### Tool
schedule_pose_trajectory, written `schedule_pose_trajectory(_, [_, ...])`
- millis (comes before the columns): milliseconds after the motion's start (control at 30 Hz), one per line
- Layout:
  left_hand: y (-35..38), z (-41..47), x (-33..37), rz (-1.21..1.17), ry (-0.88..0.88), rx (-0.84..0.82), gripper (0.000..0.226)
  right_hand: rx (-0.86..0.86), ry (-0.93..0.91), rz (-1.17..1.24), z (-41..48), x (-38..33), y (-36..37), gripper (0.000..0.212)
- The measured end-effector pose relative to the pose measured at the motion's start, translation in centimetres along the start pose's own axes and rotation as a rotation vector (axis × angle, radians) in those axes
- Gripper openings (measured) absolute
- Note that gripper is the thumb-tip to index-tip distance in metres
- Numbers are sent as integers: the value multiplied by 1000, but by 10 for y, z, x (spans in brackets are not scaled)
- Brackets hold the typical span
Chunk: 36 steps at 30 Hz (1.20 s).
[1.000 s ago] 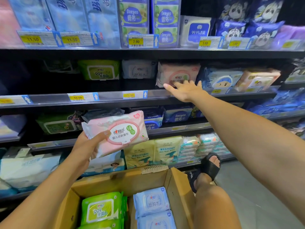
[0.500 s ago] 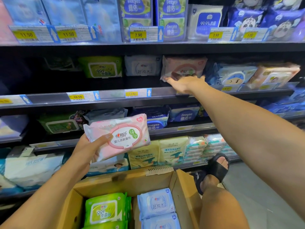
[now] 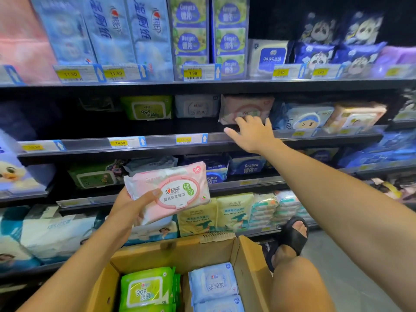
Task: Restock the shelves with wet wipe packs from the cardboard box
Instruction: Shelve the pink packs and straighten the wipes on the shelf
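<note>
Against shelved pack (image 3: pixel 246 106), right hand (image 3: pixel 253 137) splayed (touching it), left hand (image 3: pixel 129 206) grips pink pack (image 3: pixel 173 190).

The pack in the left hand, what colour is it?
Pale pink pack, clear in the head view.

Glossy, soft plastic film on pink wipe pack (image 3: pixel 171 190), creased at ends; smooth printed flap on face. Matt brown corrugated paperboard for cardboard box (image 3: pixel 249 266), rough torn rim. Shiny film on green pack (image 3: pixel 146 289) and pale blue pack (image 3: pixel 213 282) inside. Dark matt shelf (image 3: pixel 135 152); clear glossy plastic strip (image 3: pixel 162 140) along front edge. Matt black sandal (image 3: pixel 292 235).
</note>
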<state>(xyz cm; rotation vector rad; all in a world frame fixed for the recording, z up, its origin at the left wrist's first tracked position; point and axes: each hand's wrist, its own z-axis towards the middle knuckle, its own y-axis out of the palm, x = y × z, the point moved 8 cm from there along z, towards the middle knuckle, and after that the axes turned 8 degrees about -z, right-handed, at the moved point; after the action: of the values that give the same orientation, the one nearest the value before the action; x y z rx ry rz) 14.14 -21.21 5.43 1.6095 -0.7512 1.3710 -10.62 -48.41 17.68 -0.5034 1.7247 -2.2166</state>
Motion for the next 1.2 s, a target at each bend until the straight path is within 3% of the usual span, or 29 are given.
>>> schedule_pose_trajectory(133, [11,-22,21,25,23,-1,72,171,-98,142,-55,-20,-27,69])
schedule_pose_trajectory(200, [20,-37,32,32,22,-14,50,84,-108,359,-88,-30,-32,68])
schedule_pose_trajectory(267, [30,-49,43,36,32,-24,42,-48,-91,577,-120,-40,-34,66])
schedule_pose_trajectory(367, [49,-61,63,-1,67,-48,42,-201,-69,786,-156,-51,-39,59])
schedule_pose_trajectory(467, [74,-60,82,45,120,-78,48,-197,-113,880,-169,-48,-46,50])
schedule_pose_trajectory(567, [101,-49,94,142,186,-108,51,-143,-108,956,-168,-27,-54,36])
schedule_pose_trajectory(800, [170,-7,116,397,436,-248,69,29,-74,1179,-138,36,-43,28])
schedule_pose_trajectory(867, [186,4,125,518,541,-247,73,137,-58,1188,-127,57,-44,34])
schedule_pose_trajectory(1000, [207,24,141,853,712,-45,93,321,27,1153,-103,92,-45,51])
schedule_pose_trajectory(1200, [241,60,123,827,766,-39,82,550,37,1102,-79,109,-41,69])
